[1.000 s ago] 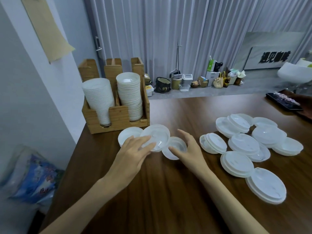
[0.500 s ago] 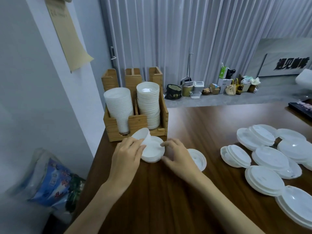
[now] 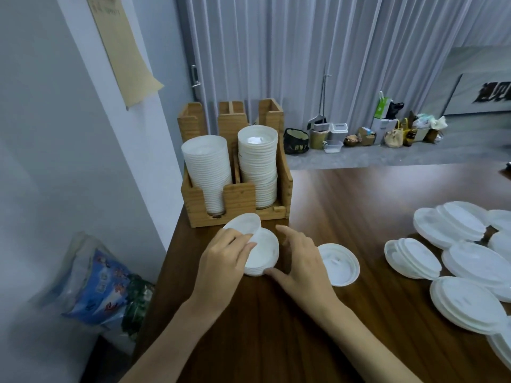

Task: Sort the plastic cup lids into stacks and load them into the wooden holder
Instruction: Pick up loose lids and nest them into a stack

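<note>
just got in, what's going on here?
A person is stacking white plastic lids on a wooden table. The left hand pinches a tilted lid over a small stack in front of the wooden holder; the right hand curves round that stack, thumb at its near edge. The holder already carries two tall stacks. One single lid and loose piles lie to the right.
</note>
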